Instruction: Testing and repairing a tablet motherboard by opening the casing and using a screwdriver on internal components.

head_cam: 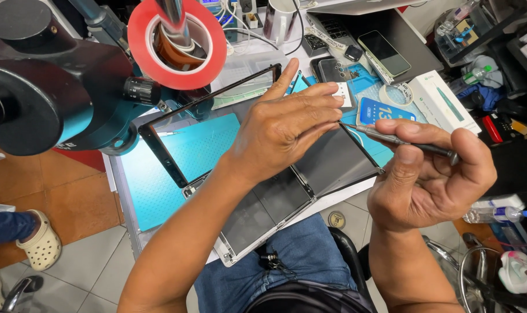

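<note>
Over tablet [327,168], right hand [431,179] pinches screwdriver [400,141]

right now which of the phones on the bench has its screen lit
The phone with the blue lit screen, just beyond the right hand; the dark phone on the laptop is off.

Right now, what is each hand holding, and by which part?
Right hand pinches a thin screwdriver along its dark handle. Left hand grips nothing; it presses flat on the opened tablet.
</note>
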